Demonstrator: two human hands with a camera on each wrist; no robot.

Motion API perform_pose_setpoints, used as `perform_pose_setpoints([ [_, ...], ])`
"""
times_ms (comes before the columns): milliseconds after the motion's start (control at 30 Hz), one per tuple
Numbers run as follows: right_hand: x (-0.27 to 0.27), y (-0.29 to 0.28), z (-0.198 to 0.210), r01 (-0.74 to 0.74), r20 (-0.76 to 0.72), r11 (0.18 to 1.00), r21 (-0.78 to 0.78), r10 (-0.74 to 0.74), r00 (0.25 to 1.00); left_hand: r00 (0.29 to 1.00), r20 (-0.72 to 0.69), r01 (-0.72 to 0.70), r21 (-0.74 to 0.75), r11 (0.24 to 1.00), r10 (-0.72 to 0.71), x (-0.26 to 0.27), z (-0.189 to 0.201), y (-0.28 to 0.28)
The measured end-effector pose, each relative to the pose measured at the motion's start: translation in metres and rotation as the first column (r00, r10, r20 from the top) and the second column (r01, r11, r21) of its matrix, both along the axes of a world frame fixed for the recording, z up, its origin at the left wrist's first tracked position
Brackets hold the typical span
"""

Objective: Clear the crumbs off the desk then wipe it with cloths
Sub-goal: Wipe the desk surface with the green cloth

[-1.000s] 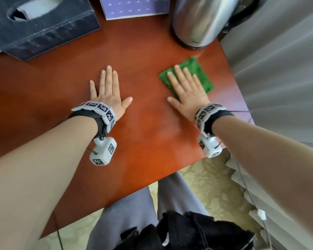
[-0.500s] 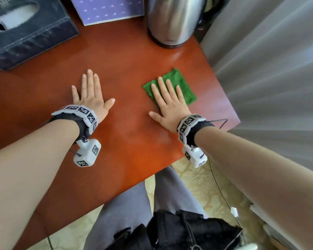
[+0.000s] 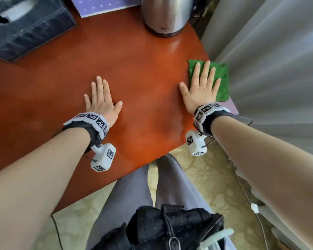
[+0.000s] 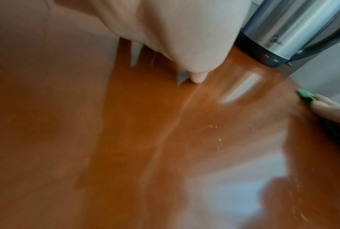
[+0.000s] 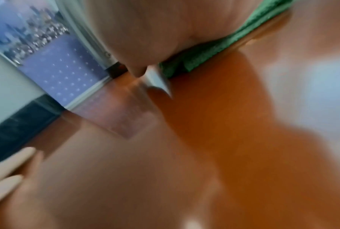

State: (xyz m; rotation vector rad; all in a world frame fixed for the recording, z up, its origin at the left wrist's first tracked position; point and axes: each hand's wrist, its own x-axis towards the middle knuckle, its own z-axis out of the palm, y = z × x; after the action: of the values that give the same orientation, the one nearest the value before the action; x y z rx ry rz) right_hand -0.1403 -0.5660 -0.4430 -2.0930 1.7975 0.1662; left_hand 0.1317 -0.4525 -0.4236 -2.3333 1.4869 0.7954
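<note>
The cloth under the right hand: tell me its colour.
Green. The cloth shows best in the head view, flat under the right hand.

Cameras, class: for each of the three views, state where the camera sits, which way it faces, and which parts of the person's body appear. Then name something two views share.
Head: worn on the head, looking down at the desk; both forearms, left hand, right hand on the green cloth, and the legs show.
Left wrist: low under the left palm, facing the kettle; thumb and palm show.
Right wrist: low under the right palm, facing the purple card; palm shows.
Shared: all three show the green cloth; head and left wrist show the kettle.
</note>
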Motion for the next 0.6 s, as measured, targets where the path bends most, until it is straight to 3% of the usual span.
perform_pose_setpoints([
  [100, 0.048, 0.026, 0.004, -0.242, 0.021, 0.97, 0.023, 0.241, 0.97, 1.0, 0.016, 0.017, 0.002, 1.0, -0.017, -0.006, -0.002, 0.01],
  [200, 0.078, 0.072, 0.006, -0.546, 0.021, 0.837, 0.036, 0.546, 0.838, 0.998, 0.051, 0.025, -0.004, 1.0, -0.025, -0.011, -0.002, 0.018],
  [300, 0.062, 0.091, 0.003, -0.712, 0.01, 0.702, 0.029, 0.712, 0.702, 0.998, 0.052, 0.023, -0.01, 1.0, -0.023, -0.017, 0.0, 0.026],
  [367, 0.04, 0.082, 0.001, -0.745, 0.005, 0.667, -0.004, 0.745, 0.667, 0.998, 0.05, 0.031, -0.018, 0.999, -0.03, -0.02, 0.0, 0.033],
  [433, 0.016, 0.068, 0.0, -0.659, 0.027, 0.752, -0.012, 0.659, 0.751, 0.998, 0.042, 0.047, -0.015, 0.999, -0.046, -0.023, 0.001, 0.041],
  [533, -0.025, 0.046, 0.002, -0.355, 0.05, 0.935, 0.002, 0.355, 0.934, 0.997, 0.027, 0.069, 0.002, 0.998, -0.069, -0.029, 0.002, 0.053],
  [600, -0.047, 0.039, 0.004, -0.203, 0.037, 0.979, 0.021, 0.202, 0.979, 0.994, 0.042, 0.104, 0.001, 0.995, -0.104, -0.034, 0.002, 0.065],
])
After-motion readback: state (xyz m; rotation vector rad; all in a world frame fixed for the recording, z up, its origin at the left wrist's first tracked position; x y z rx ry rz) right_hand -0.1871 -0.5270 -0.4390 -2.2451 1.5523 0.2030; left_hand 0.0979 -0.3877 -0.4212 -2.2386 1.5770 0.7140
